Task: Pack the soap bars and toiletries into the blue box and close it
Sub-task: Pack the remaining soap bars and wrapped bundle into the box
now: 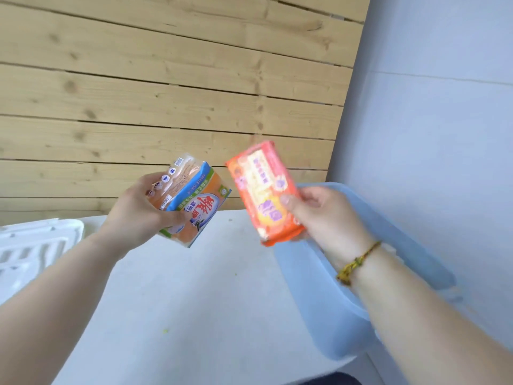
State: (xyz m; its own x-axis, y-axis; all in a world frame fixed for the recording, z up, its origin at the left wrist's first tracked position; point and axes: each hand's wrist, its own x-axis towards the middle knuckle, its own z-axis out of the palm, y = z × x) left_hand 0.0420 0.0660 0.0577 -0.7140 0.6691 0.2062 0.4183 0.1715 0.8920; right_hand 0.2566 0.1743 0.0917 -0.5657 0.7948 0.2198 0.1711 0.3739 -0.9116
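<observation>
An orange soap pack (194, 201) is gripped in the left hand (138, 215), a red soap bar (266, 193) in the right hand (327, 218), both raised above the table (194, 301) beside the blue box (333, 315).

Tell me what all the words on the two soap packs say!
Clear soap pack in the left hand: dark characters seem to read "透明皂"; the big red ones, the small print and the barcode I cannot read.
Orange pack in the right hand: Chinese print, too blurred to read.
Nothing else bears text.
</observation>
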